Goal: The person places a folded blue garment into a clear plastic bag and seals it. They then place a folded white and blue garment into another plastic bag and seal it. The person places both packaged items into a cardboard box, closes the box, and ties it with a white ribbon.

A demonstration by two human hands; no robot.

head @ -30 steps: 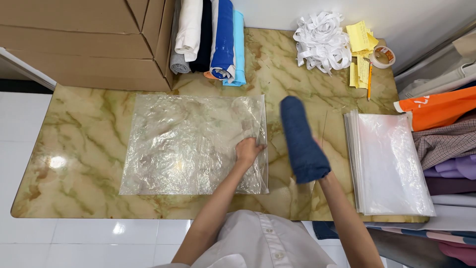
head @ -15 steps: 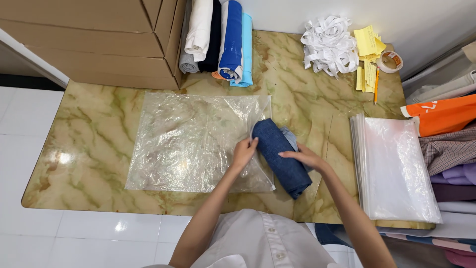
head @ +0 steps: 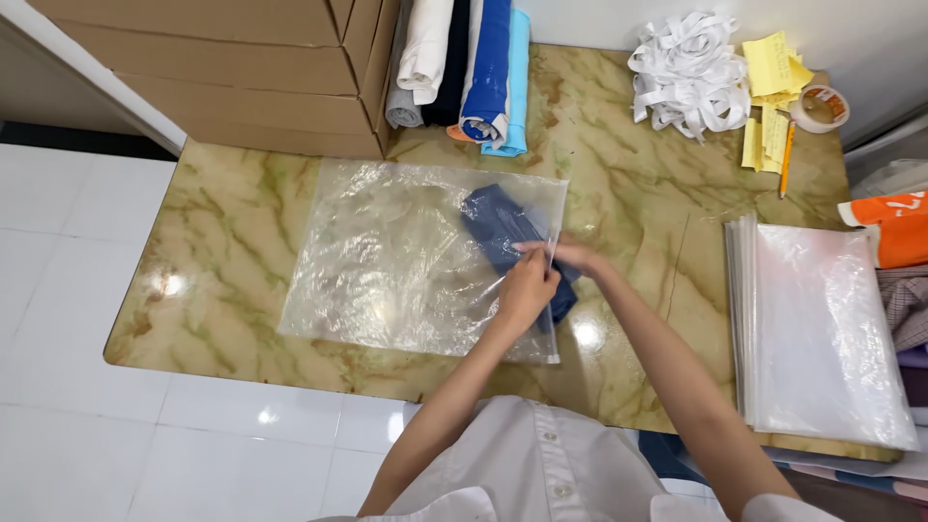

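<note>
Head view: we see the left hand fingers pinching the bag mouth; the right hand grips the cloth, its long axis slanting up-left into the bag.

White button-up shirt, collar w/ small buttons; bare forearms, left hand, right hand.

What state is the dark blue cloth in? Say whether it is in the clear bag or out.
Partly in. The dark blue cloth shows through the clear bag, its near end at the opening under both hands.
</note>
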